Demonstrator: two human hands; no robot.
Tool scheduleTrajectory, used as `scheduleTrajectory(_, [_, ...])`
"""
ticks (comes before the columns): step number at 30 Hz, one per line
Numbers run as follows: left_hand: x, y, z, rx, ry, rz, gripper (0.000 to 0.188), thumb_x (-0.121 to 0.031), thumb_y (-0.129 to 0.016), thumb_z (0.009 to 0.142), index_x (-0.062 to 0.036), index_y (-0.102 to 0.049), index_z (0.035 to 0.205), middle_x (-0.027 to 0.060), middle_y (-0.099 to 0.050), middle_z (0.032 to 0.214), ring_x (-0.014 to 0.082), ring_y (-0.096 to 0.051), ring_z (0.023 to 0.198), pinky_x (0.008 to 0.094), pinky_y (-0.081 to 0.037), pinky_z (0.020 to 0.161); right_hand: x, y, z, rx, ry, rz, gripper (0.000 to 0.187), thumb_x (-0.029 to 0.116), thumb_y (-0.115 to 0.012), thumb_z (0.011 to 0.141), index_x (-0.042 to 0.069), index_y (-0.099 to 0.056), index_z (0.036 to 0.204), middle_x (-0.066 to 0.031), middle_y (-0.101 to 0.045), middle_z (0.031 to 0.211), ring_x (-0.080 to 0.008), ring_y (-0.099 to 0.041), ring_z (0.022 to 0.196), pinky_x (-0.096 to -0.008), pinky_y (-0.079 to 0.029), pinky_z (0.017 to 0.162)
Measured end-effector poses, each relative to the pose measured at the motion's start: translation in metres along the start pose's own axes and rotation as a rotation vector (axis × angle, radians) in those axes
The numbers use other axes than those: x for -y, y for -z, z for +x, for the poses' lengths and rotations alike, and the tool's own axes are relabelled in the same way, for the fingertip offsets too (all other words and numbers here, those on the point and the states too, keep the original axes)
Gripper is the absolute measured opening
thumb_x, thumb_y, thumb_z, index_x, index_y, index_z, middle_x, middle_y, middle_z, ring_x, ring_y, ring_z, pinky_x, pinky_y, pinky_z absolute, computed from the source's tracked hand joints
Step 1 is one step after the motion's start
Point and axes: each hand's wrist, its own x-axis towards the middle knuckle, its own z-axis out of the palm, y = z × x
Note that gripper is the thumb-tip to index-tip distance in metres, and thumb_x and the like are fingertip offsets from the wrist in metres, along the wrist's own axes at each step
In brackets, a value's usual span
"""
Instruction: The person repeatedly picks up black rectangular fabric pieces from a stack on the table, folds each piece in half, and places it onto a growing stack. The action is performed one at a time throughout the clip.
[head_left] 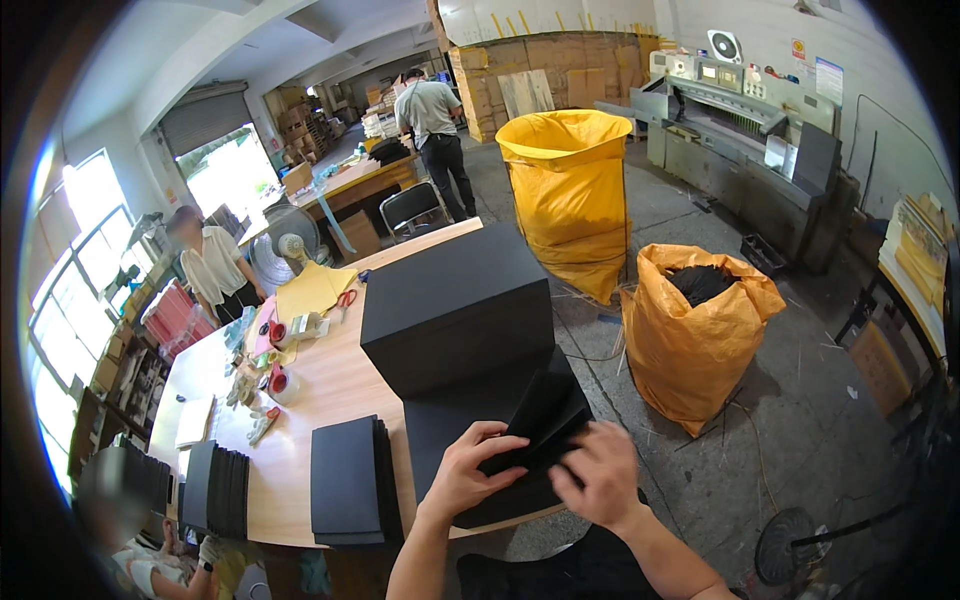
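My left hand (468, 470) pinches a small batch of black card sheets (545, 408) between thumb and fingers. The sheets stand tilted and fan apart a little at their upper edges. At their right side is my right hand (606, 478), fingers bent and smeared by motion; whether it grips the sheets I cannot tell. Both hands are over a low black pile (440, 440) at the table's near right corner. Just behind it rises a taller, block-like black stack (455, 290). Left of my left forearm lies a neat stack of black sheets (350, 478).
Another black stack (215, 490) lies further left, near a seated person in a glove. Tape rolls (283, 384), red scissors (346, 299) and yellow paper (310, 290) lie on the wooden table (285, 440). Two yellow sacks (565, 210) (700, 335) stand at right.
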Motion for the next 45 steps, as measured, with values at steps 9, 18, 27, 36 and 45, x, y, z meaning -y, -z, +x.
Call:
scheduleTrajectory(9, [-0.024, 0.001, -0.037, 0.146, -0.232, 0.839, 0.063, -0.003, -0.072, 0.092, -0.0302, -0.068, 0.149, 0.0133, -0.064, 0.148, 0.0351, -0.064, 0.136, 0.0565, -0.045, 0.124, -0.004, -0.009, -0.018, 0.408, 0.014, 0.018, 0.04, 0.038, -0.076, 0.098, 0.018, -0.074, 0.132, -0.0128, -0.069, 0.133, -0.0372, -0.058, 0.133, -0.0568, -0.033, 0.116])
scheduleTrajectory(18, [-0.022, 0.012, -0.125, -0.452, 0.098, 0.732, 0.028, 0.003, -0.074, 0.065, -0.0123, -0.075, 0.088, 0.0072, -0.072, 0.113, 0.0423, -0.058, 0.139, 0.0676, -0.035, 0.128, -0.017, -0.043, -0.044, 0.153, 0.106, -0.065, 0.043, 0.038, -0.087, 0.083, 0.016, -0.081, 0.121, -0.0067, -0.075, 0.124, -0.0313, -0.065, 0.124, -0.0543, -0.04, 0.111])
scheduleTrajectory(27, [-0.016, -0.055, -0.174, -0.996, 0.926, -0.702, 0.039, -0.035, -0.061, 0.111, -0.0041, -0.061, 0.134, 0.0167, -0.069, 0.132, 0.0299, -0.069, 0.121, 0.0485, -0.056, 0.105, -0.021, -0.049, -0.041, 0.237, 0.083, -0.11, 0.05, 0.041, -0.087, 0.081, 0.02, -0.079, 0.126, -0.0062, -0.075, 0.13, -0.034, -0.066, 0.124, -0.056, -0.045, 0.108])
scheduleTrajectory(36, [-0.036, 0.006, -0.192, -0.733, 0.906, -1.09, 0.038, -0.002, -0.065, 0.105, 0.0062, -0.063, 0.142, 0.015, -0.073, 0.137, 0.0254, -0.073, 0.118, 0.0409, -0.06, 0.104, -0.011, -0.04, -0.025, 0.165, 0.186, -0.116, 0.048, 0.033, -0.085, 0.081, 0.019, -0.079, 0.126, -0.0074, -0.075, 0.133, -0.0298, -0.066, 0.13, -0.059, -0.037, 0.121])
scheduleTrajectory(45, [0.1, 0.079, -0.314, -1.127, 0.465, -0.985, 0.052, -0.012, -0.062, 0.113, 0.0, -0.047, 0.161, 0.0145, -0.058, 0.159, 0.0331, -0.059, 0.144, 0.0502, -0.048, 0.122, -0.002, -0.041, -0.024, 0.163, 0.153, -0.141, 0.055, 0.029, -0.083, 0.08, 0.014, -0.076, 0.132, -0.014, -0.069, 0.146, -0.0364, -0.06, 0.14, -0.0614, -0.035, 0.122])
